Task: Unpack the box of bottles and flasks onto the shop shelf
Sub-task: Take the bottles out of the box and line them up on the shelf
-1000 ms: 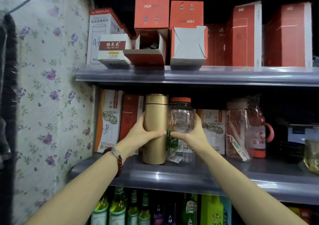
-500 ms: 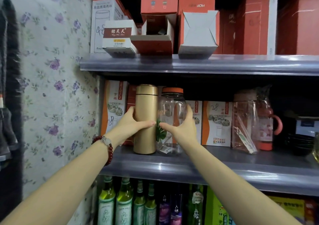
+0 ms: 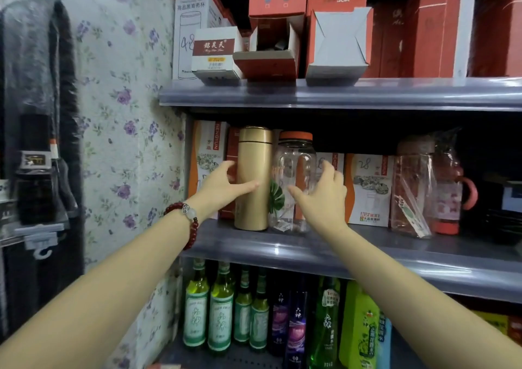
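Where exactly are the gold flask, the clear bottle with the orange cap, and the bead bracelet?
gold flask (image 3: 252, 156): head view, upper body below the lid seam.
clear bottle (image 3: 295, 165): head view, bare plastic shoulder under the orange cap.
bead bracelet (image 3: 193, 228): head view, red beads at the left wrist.

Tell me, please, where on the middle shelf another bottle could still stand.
The middle shelf has a bare front strip before the white boxes, between the clear bottle and the wrapped bottle. Its left end is crowded: the gold flask stands tight beside the clear bottle, boxes behind.
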### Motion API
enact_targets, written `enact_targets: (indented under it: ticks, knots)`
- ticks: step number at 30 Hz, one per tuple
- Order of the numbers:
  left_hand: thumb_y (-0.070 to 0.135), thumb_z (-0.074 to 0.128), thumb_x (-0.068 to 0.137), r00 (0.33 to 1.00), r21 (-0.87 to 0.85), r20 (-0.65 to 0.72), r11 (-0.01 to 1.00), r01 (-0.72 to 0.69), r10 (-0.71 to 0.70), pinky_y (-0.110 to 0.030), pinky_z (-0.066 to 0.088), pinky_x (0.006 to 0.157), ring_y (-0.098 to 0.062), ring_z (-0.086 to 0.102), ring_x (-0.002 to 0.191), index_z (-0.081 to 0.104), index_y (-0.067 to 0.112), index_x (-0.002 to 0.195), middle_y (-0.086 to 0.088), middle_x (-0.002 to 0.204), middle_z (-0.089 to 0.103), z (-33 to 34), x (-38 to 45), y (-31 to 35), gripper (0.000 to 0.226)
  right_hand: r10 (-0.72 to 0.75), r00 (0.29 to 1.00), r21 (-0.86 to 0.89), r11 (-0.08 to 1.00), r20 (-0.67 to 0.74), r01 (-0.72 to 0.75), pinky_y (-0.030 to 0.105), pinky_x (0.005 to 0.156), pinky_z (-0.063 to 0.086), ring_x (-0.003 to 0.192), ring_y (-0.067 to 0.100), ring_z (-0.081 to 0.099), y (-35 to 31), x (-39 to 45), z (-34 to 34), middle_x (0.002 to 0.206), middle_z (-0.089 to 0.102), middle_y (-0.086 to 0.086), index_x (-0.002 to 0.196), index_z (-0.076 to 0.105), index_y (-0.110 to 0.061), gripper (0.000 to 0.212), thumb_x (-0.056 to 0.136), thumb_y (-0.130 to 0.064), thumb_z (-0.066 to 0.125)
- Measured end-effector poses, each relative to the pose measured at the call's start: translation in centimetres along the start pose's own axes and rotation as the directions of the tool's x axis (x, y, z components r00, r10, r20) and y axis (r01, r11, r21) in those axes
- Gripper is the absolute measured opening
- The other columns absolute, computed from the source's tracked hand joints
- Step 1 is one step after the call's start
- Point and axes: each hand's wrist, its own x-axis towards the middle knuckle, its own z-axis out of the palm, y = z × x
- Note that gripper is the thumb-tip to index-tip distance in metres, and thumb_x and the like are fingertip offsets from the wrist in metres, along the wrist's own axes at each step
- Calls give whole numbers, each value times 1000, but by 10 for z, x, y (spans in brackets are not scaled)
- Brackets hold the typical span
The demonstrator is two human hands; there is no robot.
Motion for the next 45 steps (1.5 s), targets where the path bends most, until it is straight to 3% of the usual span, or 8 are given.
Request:
enact_targets:
  ticks: [4, 10, 15, 22, 25, 33, 36, 45]
  knots:
    - [44, 70, 78, 996, 111, -80, 992, 57, -48, -37, 50, 91, -21, 59, 105, 47, 21, 129, -6, 118, 60, -11, -26, 1, 60, -168, 986, -8, 986, 11, 169, 36, 101, 35, 127, 30, 38, -5, -13, -12, 139, 42, 11, 141, 36, -11, 64, 86, -29, 64]
    - [24, 69, 81, 993, 378, -115, 923, 73, -31, -28, 48, 79, -17, 61, 90, 67, 13, 105, -6, 102, 67, -23, -87, 11, 26, -346, 893, 105, 938, 290, 329, 27, 82, 41, 106, 25, 59, -19, -46, -5, 117, 61, 12, 125, 56, -10, 42, 86, -22, 63]
    - [21, 68, 81, 985, 617, -113, 768, 171, -129, -23, 43, 67, -18, 60, 85, 69, 12, 102, -7, 96, 69, -45, -158, 11, 23, -469, 693, 195, 877, 548, 439, 34, 84, 52, 97, 26, 65, -39, -94, 13, 104, 72, 11, 103, 70, -7, 26, 82, -21, 65]
    - [24, 66, 82, 909, 735, -161, 567, 371, -385, -29, 48, 79, -22, 63, 91, 68, 11, 101, -1, 87, 66, -81, -283, -52, 23, -469, 398, 293, 855, 788, 428, 32, 84, 50, 96, 27, 66, -70, -210, 74, 97, 73, 12, 97, 73, -12, 21, 79, -23, 68]
    - [25, 65, 82, 857, 742, -193, 500, 446, -478, -31, 48, 77, -24, 63, 92, 67, 11, 100, -6, 96, 69, -98, -346, -92, 22, -453, 242, 332, 849, 858, 411, 32, 81, 50, 97, 26, 66, -80, -280, 110, 98, 73, 11, 92, 73, -12, 17, 79, -22, 69]
    - [22, 63, 80, 656, 668, -246, 365, 648, -714, -32, 50, 76, -25, 63, 90, 68, 12, 95, -6, 92, 69, -120, -515, -209, 19, -370, -9, 351, 872, 929, 341, 32, 78, 51, 95, 30, 65, -73, -476, 190, 96, 73, 11, 83, 72, -17, 9, 76, -20, 68]
    - [20, 62, 82, 577, 614, -252, 333, 716, -776, -32, 50, 79, -25, 63, 93, 69, 11, 99, -6, 94, 68, -114, -570, -250, 20, -339, -79, 346, 884, 937, 314, 35, 78, 54, 92, 32, 66, -48, -546, 218, 93, 72, 12, 75, 67, -18, 3, 76, -18, 64]
    - [24, 64, 84, 318, 415, -233, 203, 887, -919, -26, 45, 76, -19, 60, 88, 63, 17, 106, -3, 101, 67, -25, -745, -391, 24, -205, -314, 276, 939, 927, 204, 28, 81, 48, 97, 26, 64, 91, -728, 273, 97, 71, 9, 100, 70, -13, 26, 79, -27, 64]
